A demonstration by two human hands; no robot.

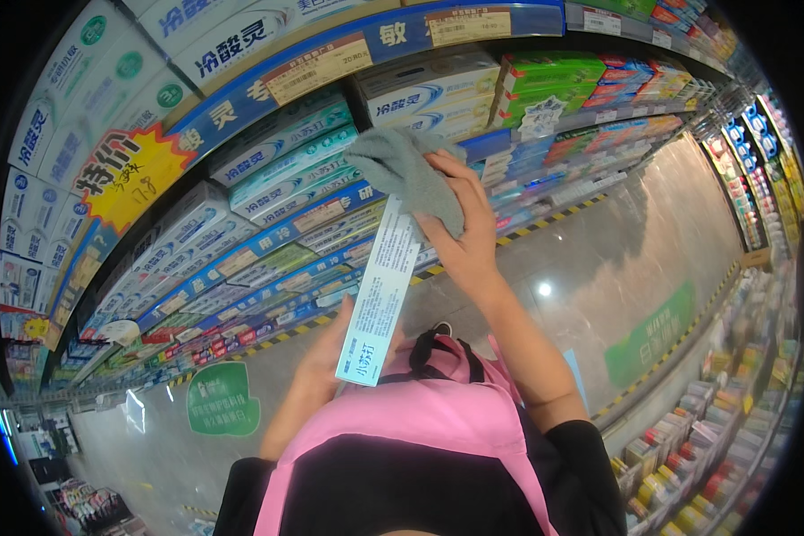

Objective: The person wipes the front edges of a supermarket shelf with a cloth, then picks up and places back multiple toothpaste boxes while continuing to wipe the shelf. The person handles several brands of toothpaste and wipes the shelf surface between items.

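Note:
A long white and light-blue toothpaste box [382, 295] with printed text is held slantwise in front of my pink apron [409, 415]. My left hand [331, 342] grips its lower end, with the fingers partly hidden behind the box. My right hand [459, 214] is closed on a grey-green cloth [409, 174], which covers the upper end of the box. Beyond the cloth, stacked toothpaste boxes [295, 167] stand on the shelf.
Tiered shelves with blue price rails [221, 114] curve across the front and left. A yellow starburst sign [130, 177] hangs from one rail. Grey floor [543, 261] with striped tape lies below. Another stocked shelf [683, 442] stands at the lower right.

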